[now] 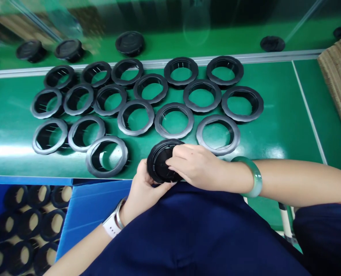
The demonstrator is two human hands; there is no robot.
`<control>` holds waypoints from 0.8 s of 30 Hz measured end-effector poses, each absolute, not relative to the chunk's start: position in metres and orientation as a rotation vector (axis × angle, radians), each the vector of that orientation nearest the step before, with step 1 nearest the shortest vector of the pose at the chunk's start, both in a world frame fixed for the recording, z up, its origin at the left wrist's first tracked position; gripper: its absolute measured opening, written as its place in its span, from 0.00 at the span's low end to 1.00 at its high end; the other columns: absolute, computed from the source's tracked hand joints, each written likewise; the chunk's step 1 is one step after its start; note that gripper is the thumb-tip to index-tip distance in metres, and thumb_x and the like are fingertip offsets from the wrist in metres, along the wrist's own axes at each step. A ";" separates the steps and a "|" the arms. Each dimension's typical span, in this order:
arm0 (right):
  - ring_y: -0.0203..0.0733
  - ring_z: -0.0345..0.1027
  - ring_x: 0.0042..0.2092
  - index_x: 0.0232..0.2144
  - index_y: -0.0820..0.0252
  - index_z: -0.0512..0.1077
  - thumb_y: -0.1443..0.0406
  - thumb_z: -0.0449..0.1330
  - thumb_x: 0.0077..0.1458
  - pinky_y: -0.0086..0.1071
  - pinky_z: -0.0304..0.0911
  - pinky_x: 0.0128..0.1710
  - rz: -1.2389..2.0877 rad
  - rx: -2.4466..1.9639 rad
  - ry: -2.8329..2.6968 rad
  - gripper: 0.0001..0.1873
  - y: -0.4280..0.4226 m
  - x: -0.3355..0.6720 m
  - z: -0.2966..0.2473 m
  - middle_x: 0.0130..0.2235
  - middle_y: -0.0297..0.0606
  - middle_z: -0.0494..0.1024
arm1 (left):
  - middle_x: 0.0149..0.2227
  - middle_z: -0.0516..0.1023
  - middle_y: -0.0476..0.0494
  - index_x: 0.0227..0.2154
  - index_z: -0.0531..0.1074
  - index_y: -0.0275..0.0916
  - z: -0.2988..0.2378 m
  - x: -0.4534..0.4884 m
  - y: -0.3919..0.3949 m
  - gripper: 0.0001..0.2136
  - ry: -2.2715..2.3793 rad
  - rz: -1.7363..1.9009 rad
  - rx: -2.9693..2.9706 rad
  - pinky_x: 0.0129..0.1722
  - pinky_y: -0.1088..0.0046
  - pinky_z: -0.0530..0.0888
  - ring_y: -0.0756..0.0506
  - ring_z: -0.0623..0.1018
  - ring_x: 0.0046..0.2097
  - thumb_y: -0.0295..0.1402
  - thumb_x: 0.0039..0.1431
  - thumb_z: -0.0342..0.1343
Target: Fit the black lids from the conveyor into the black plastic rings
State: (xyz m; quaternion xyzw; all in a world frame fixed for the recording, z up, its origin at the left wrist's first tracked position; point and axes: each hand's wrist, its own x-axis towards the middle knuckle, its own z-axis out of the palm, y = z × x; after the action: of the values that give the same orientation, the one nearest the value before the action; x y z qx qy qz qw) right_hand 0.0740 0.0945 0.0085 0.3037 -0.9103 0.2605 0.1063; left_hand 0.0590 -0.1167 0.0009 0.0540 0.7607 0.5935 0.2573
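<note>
My left hand [143, 186] and my right hand [193, 165] both grip one black round plastic part [160, 163] at the near edge of the green table [279, 126]. The left hand holds its lower left rim. The right hand's fingers press on its top right. Just beyond it, several open black plastic rings [174, 120] lie flat in rows. The nearest ones are a ring [218, 134] behind my right hand and another ring [107, 156] to the left.
A blue bin [87, 207] at the lower left holds several more black rings [29, 222]. Capped black parts [129, 43] sit on the far strip beyond a metal rail [268, 56]. A stack of cardboard [340, 76] stands at the right.
</note>
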 end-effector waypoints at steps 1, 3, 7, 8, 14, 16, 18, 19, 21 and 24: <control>0.47 0.61 0.36 0.39 0.68 0.75 0.72 0.52 0.69 0.39 0.62 0.34 0.766 0.895 -2.690 0.12 0.094 0.074 0.009 0.36 0.43 0.67 | 0.42 0.77 0.46 0.45 0.61 0.41 0.001 0.059 -0.117 0.30 2.060 1.611 0.145 0.39 0.68 0.82 0.42 0.81 0.42 0.36 0.45 0.74; 0.47 0.61 0.37 0.41 0.69 0.75 0.73 0.51 0.68 0.39 0.63 0.35 0.764 0.883 -2.695 0.12 0.093 0.075 0.009 0.37 0.44 0.67 | 0.41 0.77 0.47 0.45 0.61 0.41 0.000 0.060 -0.117 0.30 2.068 1.608 0.151 0.38 0.69 0.82 0.42 0.81 0.41 0.36 0.45 0.74; 0.50 0.61 0.38 0.50 0.77 0.71 0.75 0.47 0.67 0.41 0.66 0.38 0.736 0.836 -2.647 0.17 0.088 0.079 0.011 0.38 0.48 0.69 | 0.39 0.75 0.48 0.44 0.61 0.41 -0.001 0.059 -0.117 0.29 2.103 1.593 0.182 0.35 0.72 0.80 0.44 0.80 0.39 0.35 0.46 0.74; 0.51 0.61 0.39 0.52 0.80 0.70 0.75 0.46 0.67 0.41 0.67 0.37 0.705 0.823 -2.632 0.18 0.086 0.080 0.011 0.38 0.49 0.69 | 0.38 0.75 0.49 0.44 0.61 0.41 -0.001 0.059 -0.117 0.28 2.103 1.603 0.193 0.35 0.72 0.80 0.45 0.80 0.39 0.35 0.46 0.74; 0.51 0.60 0.37 0.47 0.82 0.73 0.77 0.43 0.67 0.41 0.65 0.32 0.543 0.808 -2.595 0.19 0.077 0.080 0.011 0.36 0.50 0.68 | 0.38 0.74 0.49 0.43 0.62 0.40 -0.003 0.058 -0.115 0.28 2.083 1.651 0.224 0.34 0.72 0.81 0.45 0.80 0.38 0.34 0.44 0.74; 0.51 0.59 0.36 0.42 0.78 0.75 0.77 0.45 0.66 0.41 0.63 0.31 0.573 0.840 -2.589 0.18 0.081 0.077 0.014 0.36 0.50 0.68 | 0.39 0.75 0.48 0.44 0.61 0.40 -0.002 0.059 -0.116 0.29 2.061 1.661 0.213 0.36 0.71 0.82 0.44 0.81 0.39 0.34 0.44 0.74; 0.52 0.61 0.40 0.43 0.73 0.75 0.75 0.47 0.67 0.43 0.64 0.35 0.684 0.851 -2.537 0.15 0.087 0.075 0.020 0.40 0.50 0.70 | 0.41 0.76 0.47 0.46 0.61 0.41 -0.001 0.062 -0.116 0.30 2.024 1.673 0.173 0.38 0.68 0.83 0.42 0.82 0.42 0.35 0.45 0.74; 0.53 0.62 0.43 0.46 0.71 0.74 0.73 0.49 0.68 0.46 0.65 0.40 0.771 0.817 -2.483 0.14 0.091 0.075 0.024 0.43 0.50 0.70 | 0.42 0.77 0.46 0.47 0.61 0.41 0.001 0.063 -0.117 0.31 2.012 1.689 0.151 0.39 0.67 0.83 0.41 0.82 0.43 0.35 0.45 0.74; 0.55 0.62 0.52 0.54 0.68 0.70 0.67 0.53 0.71 0.50 0.63 0.52 0.998 0.646 -2.379 0.14 0.098 0.074 0.030 0.51 0.51 0.68 | 0.47 0.77 0.43 0.52 0.59 0.42 0.003 0.065 -0.118 0.35 2.016 1.742 0.128 0.42 0.64 0.83 0.39 0.82 0.46 0.36 0.45 0.75; 0.52 0.62 0.56 0.59 0.65 0.65 0.63 0.56 0.72 0.47 0.61 0.57 1.439 0.359 -2.387 0.17 0.100 0.075 0.033 0.54 0.49 0.68 | 0.50 0.76 0.41 0.54 0.58 0.43 0.004 0.067 -0.121 0.40 2.055 1.796 0.166 0.44 0.63 0.82 0.38 0.81 0.48 0.36 0.42 0.77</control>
State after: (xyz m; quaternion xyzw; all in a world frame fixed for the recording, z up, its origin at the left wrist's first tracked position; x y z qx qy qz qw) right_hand 0.0748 0.1003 0.0326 0.1259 -0.8378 0.5051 0.1648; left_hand 0.0667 -0.1211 0.0044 0.0596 0.7360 0.6432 0.2024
